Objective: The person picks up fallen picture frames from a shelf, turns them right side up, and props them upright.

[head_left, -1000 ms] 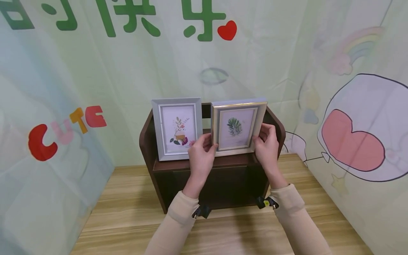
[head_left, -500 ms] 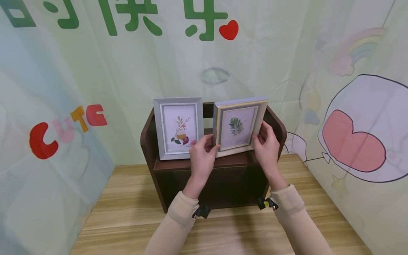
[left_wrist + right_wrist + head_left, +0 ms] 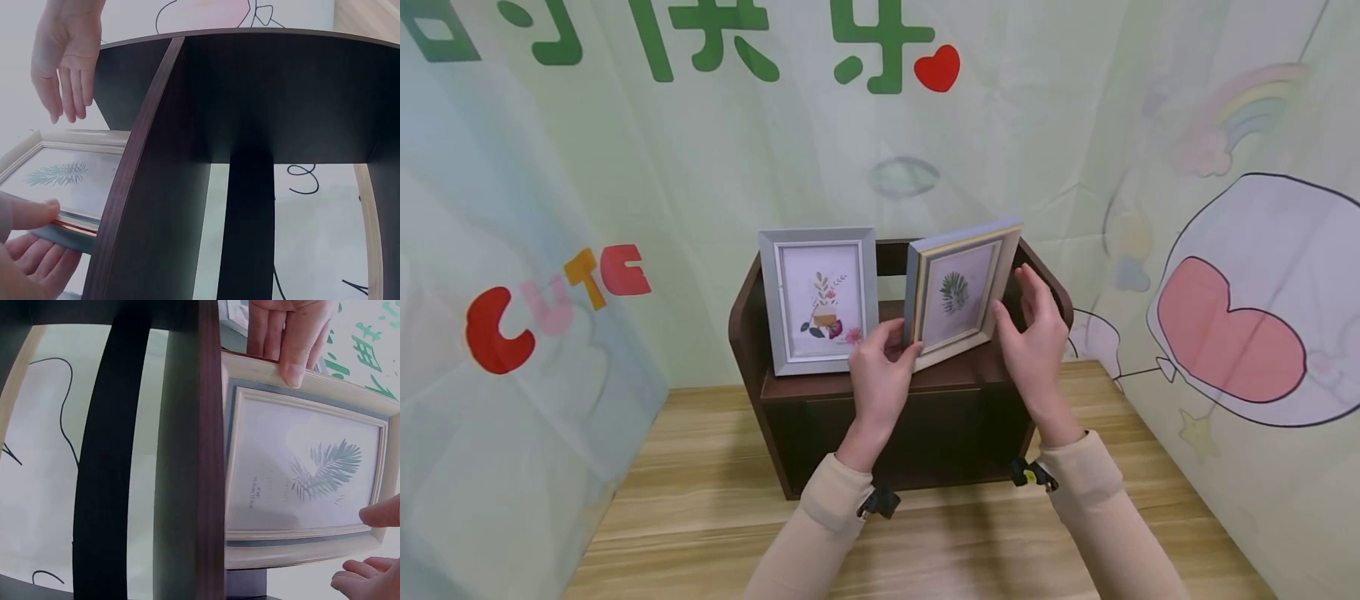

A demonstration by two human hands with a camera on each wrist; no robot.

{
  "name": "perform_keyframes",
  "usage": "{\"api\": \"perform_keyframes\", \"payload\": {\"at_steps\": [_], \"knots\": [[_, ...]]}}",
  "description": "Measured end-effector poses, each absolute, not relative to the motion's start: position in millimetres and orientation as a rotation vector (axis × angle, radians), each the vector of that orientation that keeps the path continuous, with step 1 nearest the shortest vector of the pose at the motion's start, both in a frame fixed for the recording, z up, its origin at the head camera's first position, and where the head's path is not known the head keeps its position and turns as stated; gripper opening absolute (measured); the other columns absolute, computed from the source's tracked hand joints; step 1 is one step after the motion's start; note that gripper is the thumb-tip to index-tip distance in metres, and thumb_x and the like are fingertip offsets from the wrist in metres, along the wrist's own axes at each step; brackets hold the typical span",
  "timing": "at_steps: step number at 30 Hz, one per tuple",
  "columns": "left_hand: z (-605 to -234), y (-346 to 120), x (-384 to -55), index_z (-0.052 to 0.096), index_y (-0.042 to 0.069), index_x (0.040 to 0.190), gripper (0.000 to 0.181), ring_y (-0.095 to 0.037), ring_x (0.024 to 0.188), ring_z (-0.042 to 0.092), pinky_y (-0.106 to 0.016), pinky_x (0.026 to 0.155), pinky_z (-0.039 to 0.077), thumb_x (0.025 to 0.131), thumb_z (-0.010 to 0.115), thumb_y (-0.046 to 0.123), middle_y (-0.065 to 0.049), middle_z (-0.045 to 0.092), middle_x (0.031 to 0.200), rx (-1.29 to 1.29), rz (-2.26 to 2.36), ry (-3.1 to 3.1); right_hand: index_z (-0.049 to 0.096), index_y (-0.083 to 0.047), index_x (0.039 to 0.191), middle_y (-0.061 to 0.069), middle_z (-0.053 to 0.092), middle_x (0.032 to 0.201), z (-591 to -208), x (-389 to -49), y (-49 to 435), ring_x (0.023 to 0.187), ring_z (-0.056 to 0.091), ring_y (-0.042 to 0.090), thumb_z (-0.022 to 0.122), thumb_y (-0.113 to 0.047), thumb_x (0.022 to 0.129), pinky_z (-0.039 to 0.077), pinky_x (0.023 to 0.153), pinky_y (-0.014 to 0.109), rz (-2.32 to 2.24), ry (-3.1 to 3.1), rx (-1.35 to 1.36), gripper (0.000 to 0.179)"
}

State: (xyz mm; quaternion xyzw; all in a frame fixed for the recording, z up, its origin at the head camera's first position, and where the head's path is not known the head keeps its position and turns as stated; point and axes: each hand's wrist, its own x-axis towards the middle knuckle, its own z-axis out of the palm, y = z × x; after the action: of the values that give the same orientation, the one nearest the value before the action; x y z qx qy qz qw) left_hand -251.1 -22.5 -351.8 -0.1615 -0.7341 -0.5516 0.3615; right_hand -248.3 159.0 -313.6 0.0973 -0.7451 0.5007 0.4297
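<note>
A cream picture frame with a gold edge and a green leaf print stands on the upper board of a dark brown shelf, its face angled to the right. Its lower left side is pinched by my left hand, thumb on the front and fingers behind, as the left wrist view shows. At the opposite side my right hand is spread, thumb tip near the front border and fingers off the edge. To the left, a silver picture frame with a flower print stands upright on the same board.
The shelf has raised side panels and a dark lower compartment. It stands on a wood-grain surface. Pale printed curtains with a red heart and large letters hang behind and at both sides.
The leaf-print frame has turned, its right side swinging back and its left side showing more. My right hand has loosened from its right edge and spread; my left hand still pinches the left side.
</note>
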Motion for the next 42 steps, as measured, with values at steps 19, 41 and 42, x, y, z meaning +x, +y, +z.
{"api": "perform_keyframes", "payload": {"at_steps": [19,41,42], "knots": [[-362,-8,-246,0.069,0.003,0.099,0.029,-0.019,0.081,0.069,-0.032,0.068,0.059,0.073,0.081,0.010,-0.010,0.071,0.091,-0.408,-1.403,-1.773,0.054,0.009,0.126,0.023,0.058,0.128,-260,-231,149,0.124,0.053,0.030,0.066,0.003,0.084,0.041,0.105,0.031,1.216,-1.789,0.406,0.044],[-365,2,-245,0.069,0.003,0.096,0.028,-0.019,0.076,0.068,-0.033,0.067,0.057,0.072,0.082,0.009,-0.009,0.068,0.086,-0.314,-1.320,-1.728,0.057,0.014,0.120,0.028,0.059,0.123,-233,-237,144,0.122,0.053,0.036,0.067,0.011,0.080,0.042,0.104,0.031,1.222,-1.805,0.751,0.041],[-365,3,-245,0.069,0.003,0.096,0.028,-0.019,0.076,0.068,-0.034,0.068,0.057,0.072,0.082,0.009,-0.009,0.068,0.086,-0.311,-1.315,-1.725,0.057,0.014,0.119,0.028,0.059,0.122,-233,-236,144,0.121,0.053,0.036,0.066,0.011,0.080,0.042,0.104,0.031,1.220,-1.817,0.764,0.040]]}}
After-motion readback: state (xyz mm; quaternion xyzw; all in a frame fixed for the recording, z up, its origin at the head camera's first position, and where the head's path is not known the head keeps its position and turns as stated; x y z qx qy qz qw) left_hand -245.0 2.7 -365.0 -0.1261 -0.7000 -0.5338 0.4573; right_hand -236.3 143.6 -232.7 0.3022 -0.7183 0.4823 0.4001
